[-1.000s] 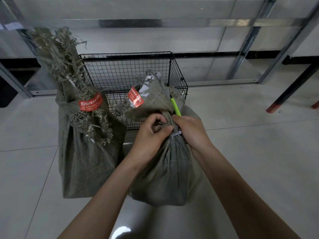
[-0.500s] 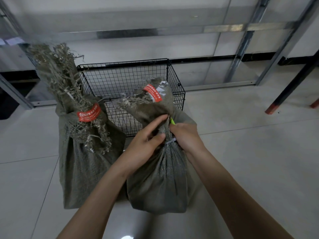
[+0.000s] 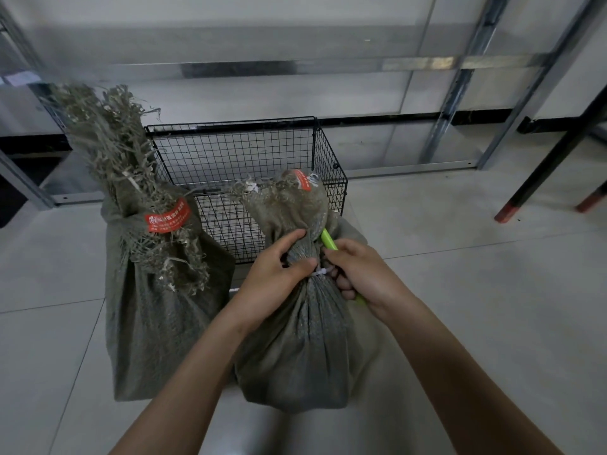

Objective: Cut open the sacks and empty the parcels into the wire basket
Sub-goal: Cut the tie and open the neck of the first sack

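Observation:
Two grey-green woven sacks stand on the floor in front of a black wire basket point(image 3: 230, 152). The right sack point(image 3: 302, 349) is tied at the neck with a white zip tie point(image 3: 320, 273) and bears a red label near its top. My left hand point(image 3: 276, 274) grips its gathered neck just above the tie. My right hand point(image 3: 361, 274) holds a bright green cutter point(image 3: 327, 239) against the neck on the right side; its blade is hidden. The left sack point(image 3: 157, 323) stands untouched, its frayed top upright, with a red label point(image 3: 168, 219).
Metal shelf posts and rails point(image 3: 460, 103) run along the wall behind the basket. Dark table legs with red feet point(image 3: 512, 205) stand at the right. Pale floor tiles spread to the right and left of the sacks.
The top of the right sack has swung from left to right and its red label now faces right. My left hand's grip has shifted on the neck and the green cutter shows again above my right hand.

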